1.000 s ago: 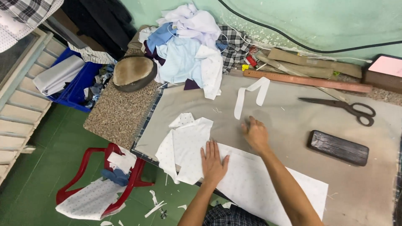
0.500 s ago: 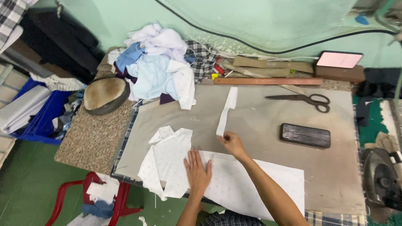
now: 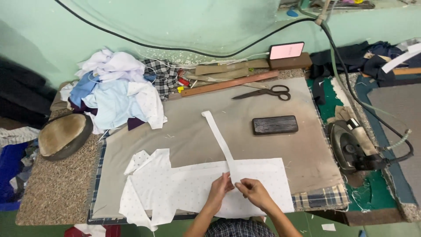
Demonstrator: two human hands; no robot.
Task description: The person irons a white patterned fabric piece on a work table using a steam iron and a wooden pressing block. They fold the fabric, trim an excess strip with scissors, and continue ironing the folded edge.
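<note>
White fabric strip [image 3: 218, 134] pinched at near end between left hand [image 3: 219, 189] and right hand [image 3: 253, 193], running away up-left; white dotted fabric [image 3: 184, 188] under both hands; dark block [image 3: 275, 124], scissors [image 3: 266, 92] beyond right hand.

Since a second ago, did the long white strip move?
Yes. The long white strip slid nearer, away from the scissors, onto the white fabric sheet.

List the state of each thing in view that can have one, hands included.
Left hand: pinching the white strip.
Right hand: pinching the same strip.
White strip: flat, near end held.
White fabric piece: spread flat.
Scissors: closed, lying flat.
Phone: screen lit.
Iron: lying off the pad.
Clothes pile: heaped.
</note>
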